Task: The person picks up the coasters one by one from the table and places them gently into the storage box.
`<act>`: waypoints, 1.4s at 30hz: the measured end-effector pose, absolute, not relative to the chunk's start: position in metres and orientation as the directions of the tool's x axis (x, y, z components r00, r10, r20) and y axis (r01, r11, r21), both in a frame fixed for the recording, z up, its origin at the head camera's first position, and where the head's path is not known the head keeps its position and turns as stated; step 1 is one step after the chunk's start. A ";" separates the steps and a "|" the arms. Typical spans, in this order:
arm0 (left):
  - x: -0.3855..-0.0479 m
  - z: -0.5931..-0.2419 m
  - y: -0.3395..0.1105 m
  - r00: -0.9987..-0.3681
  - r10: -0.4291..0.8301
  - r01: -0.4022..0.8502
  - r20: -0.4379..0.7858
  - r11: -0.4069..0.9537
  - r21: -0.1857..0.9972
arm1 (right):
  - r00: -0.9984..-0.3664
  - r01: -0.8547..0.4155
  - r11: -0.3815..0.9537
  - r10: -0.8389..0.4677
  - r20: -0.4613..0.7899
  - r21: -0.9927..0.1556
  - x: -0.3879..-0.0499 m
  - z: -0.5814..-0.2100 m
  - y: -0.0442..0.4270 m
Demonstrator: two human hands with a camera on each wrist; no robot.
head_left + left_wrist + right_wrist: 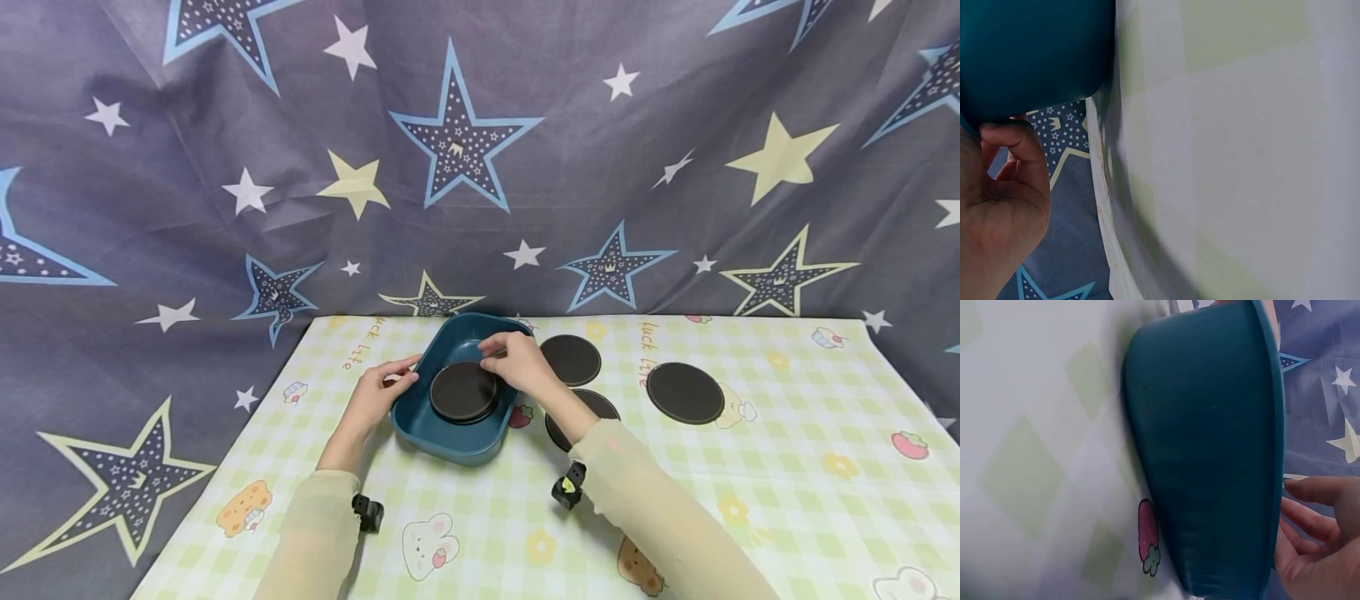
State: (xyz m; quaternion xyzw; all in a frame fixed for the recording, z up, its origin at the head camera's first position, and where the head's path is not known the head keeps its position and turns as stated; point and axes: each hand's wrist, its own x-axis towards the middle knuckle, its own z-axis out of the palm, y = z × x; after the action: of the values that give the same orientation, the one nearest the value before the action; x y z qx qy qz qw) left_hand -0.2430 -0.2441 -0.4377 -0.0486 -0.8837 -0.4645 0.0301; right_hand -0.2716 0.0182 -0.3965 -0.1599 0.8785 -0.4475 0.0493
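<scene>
My left hand [377,396] pinches the tub [446,448], right hand [519,360] loosely parted!
Only the head view catches discs [462,392] inside it.

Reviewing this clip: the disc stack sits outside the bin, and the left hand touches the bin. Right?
Not quite: the disc stack sits inside the bin, as the head view shows. The left hand does touch the bin.
</scene>
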 end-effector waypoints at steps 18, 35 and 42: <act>-0.242 -0.439 -0.245 -0.993 0.053 0.117 0.105 0.568 0.815 | -0.936 -0.271 0.437 -0.329 0.128 -0.858 -0.248 -0.388 0.045; -0.239 -0.433 -0.241 -0.995 0.058 0.102 0.084 0.562 0.821 | -0.930 -0.309 0.399 -0.318 0.186 -0.863 -0.235 -0.384 0.081; -0.243 -0.437 -0.244 -0.994 0.064 0.112 0.092 0.567 0.816 | -0.929 -0.314 0.360 -0.309 0.205 -0.879 -0.234 -0.387 0.096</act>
State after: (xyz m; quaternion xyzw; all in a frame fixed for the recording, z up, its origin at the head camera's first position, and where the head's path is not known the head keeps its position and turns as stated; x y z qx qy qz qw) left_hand -0.2431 -0.2442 -0.4372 -0.0496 -0.8847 -0.4627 0.0261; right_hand -0.2338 0.0959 -0.3867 -0.1889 0.8246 -0.5332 -0.0023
